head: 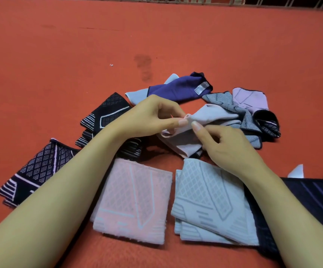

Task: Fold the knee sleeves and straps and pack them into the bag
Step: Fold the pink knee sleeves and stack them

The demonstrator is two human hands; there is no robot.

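Observation:
Both hands pinch a pale pink knee sleeve at the middle of the red mat. My left hand grips its upper edge between thumb and finger. My right hand holds the same edge from the right. In front of me lie a folded pink sleeve and a folded pale grey sleeve. Folded black sleeves with white pattern lie at the left and behind my left wrist. An unfolded purple sleeve and a heap of grey, lilac and black sleeves lie beyond. No bag can be made out.
The red mat stretches far ahead, with a dark stain. Dark striped fabric lies under my right forearm, with a white scrap beside it. A railing runs along the far edge.

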